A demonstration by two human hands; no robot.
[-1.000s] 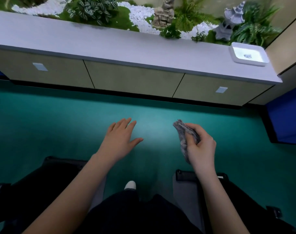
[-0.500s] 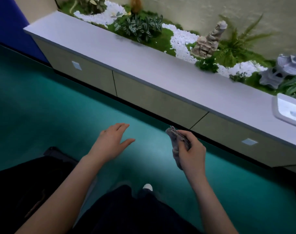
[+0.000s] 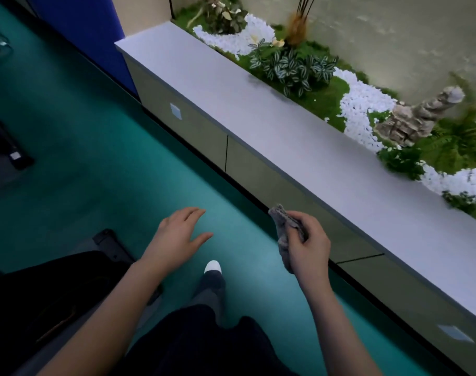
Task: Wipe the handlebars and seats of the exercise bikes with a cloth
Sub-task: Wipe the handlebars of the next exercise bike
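Observation:
My right hand (image 3: 308, 245) grips a crumpled grey cloth (image 3: 283, 229), which sticks out above and below the fist. My left hand (image 3: 180, 236) hovers over the teal floor with straight, relaxed fingers and holds nothing. Dark machine parts show at the lower left (image 3: 41, 299) and at the left edge (image 3: 6, 147); no handlebar or seat is recognisable in this view.
A long low cabinet with a grey top (image 3: 258, 109) runs diagonally along the right, close to my right hand. Behind it lies a planter with white pebbles, plants and a rock ornament (image 3: 418, 118). A blue panel (image 3: 90, 31) stands at the far end. My shoe (image 3: 213, 266) is on the teal floor.
The view has swung to the left, so the cabinet now runs diagonally and the white tray is out of sight. Both hands keep the same pose, the right still holding the cloth.

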